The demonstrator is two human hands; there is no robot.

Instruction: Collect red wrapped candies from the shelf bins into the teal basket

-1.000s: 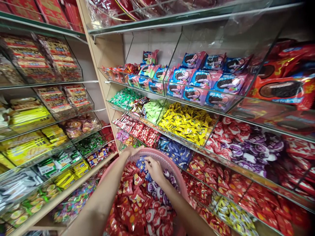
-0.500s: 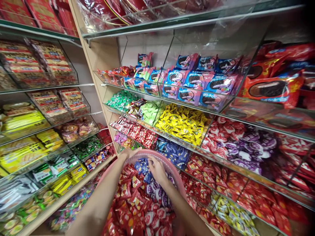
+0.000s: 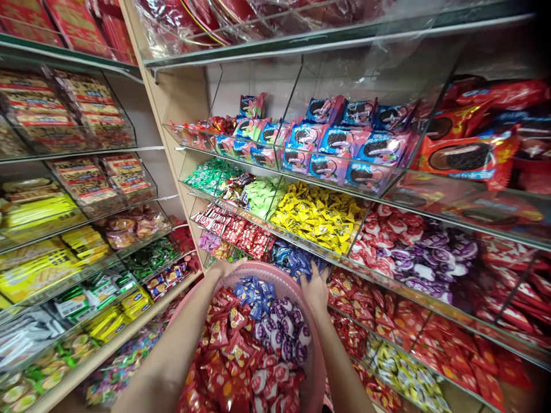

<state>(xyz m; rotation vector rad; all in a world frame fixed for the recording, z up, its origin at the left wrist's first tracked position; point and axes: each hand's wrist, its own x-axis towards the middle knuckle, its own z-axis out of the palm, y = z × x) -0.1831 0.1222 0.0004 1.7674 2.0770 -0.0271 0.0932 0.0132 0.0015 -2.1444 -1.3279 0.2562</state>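
Blue candies (image 3: 293, 259) lie just past tub (image 3: 315, 361), some in it; prob. light, slick, I'd pinch mid-wrapper. R hand (image 3: 316, 289) at outer ones, fingers apart, can't tell if any held; L hand (image 3: 228, 267) on tub, grip unclear.

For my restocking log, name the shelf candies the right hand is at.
The blue candies behind the basket: the right hand is at them, not the yellow candies above or red candies to their right.
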